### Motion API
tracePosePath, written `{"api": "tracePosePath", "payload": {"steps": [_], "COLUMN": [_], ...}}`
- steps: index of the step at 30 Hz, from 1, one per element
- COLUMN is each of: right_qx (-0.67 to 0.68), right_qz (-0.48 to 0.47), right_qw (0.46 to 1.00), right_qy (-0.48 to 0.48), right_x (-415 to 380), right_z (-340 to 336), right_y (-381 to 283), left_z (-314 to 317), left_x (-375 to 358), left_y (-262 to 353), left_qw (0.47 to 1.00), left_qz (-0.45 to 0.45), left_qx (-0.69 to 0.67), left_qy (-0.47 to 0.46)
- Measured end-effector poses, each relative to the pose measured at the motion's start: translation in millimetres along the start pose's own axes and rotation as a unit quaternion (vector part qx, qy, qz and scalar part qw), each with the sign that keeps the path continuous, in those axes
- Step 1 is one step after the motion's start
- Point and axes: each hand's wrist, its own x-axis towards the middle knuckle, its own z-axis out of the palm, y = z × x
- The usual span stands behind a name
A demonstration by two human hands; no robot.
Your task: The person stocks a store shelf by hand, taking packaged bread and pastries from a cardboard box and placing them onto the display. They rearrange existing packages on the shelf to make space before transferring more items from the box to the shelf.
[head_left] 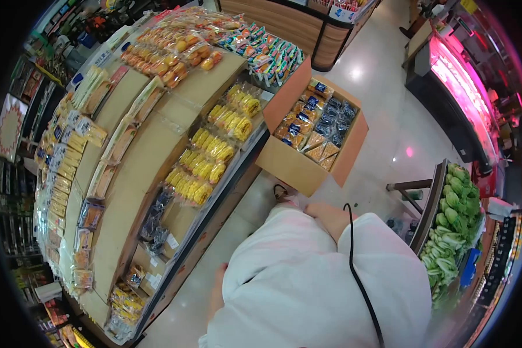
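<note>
An open cardboard box (307, 142) sits right of centre in the upper half of the frame, resting against the edge of a display stand and packed with rows of wrapped snack packets (316, 124) in orange and dark blue; its flaps stand up at the back and right side. Just below the box, at centre frame, the person's right hand (330, 217) shows only as a rounded patch of skin emerging from a pale sleeve (307, 272); whether its fingers are spread or closed cannot be told. The left hand (217, 290) hangs low at lower centre, beside the garment, mostly hidden; its grip cannot be told either; neither hand touches the box. A thin black cable (359, 272) runs down over the sleeve.

Filling the left half of the frame is a stepped wooden display stand (139, 168); yellow packaged cakes (211, 153) lie in rows along its lower tier, orange baked goods (168, 58) at the upper left, smaller packets along the far left edge. The floor (388, 116) is glossy pale tile reflecting ceiling lights. At the right edge, leafy green vegetables (455, 220) fill a rack; above them, at upper right, a chilled counter (464, 87) glows pink.
</note>
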Motion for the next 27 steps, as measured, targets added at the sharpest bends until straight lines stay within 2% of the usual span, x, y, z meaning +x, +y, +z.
{"api": "tracePosePath", "payload": {"steps": [3,7,10,13,14,15,16,18,21,24,27], "right_qx": [0.099,0.17,0.197,0.215,0.219,0.222,0.229,0.238,0.256,0.276,0.298], "right_qz": [0.108,0.17,0.194,0.214,0.218,0.221,0.22,0.219,0.217,0.221,0.228], "right_qw": [0.989,0.97,0.96,0.951,0.949,0.947,0.946,0.944,0.938,0.93,0.92], "right_qy": [0.0,0.03,0.051,0.061,0.063,0.065,0.068,0.074,0.087,0.101,0.114], "right_x": [-50,-94,-117,-138,-142,-147,-150,-152,-157,-164,-172], "right_z": [40,69,83,92,95,96,98,99,97,98,100], "right_y": [-3,-9,-12,-10,-8,-8,-9,-8,-3,8,27], "left_z": [35,67,67,54,45,37,28,11,4,6,29], "left_x": [-31,-55,-49,-22,-9,2,7,10,28,25,27], "left_y": [-103,-206,-237,-238,-237,-218,-190,-135,-95,-71,-95], "left_qw": [0.993,0.96,0.928,0.878,0.939,0.982,0.971,0.917,0.922,0.945,0.951], "left_qz": [-0.014,0.01,0.091,0.227,0.129,-0.003,-0.12,-0.174,-0.121,-0.087,-0.143], "left_qx": [0.073,0.175,0.252,0.342,0.227,0.044,-0.166,-0.359,-0.366,-0.313,-0.257], "left_qy": [-0.091,-0.217,-0.257,-0.248,-0.225,-0.185,-0.124,-0.036,-0.024,-0.046,-0.092]}}
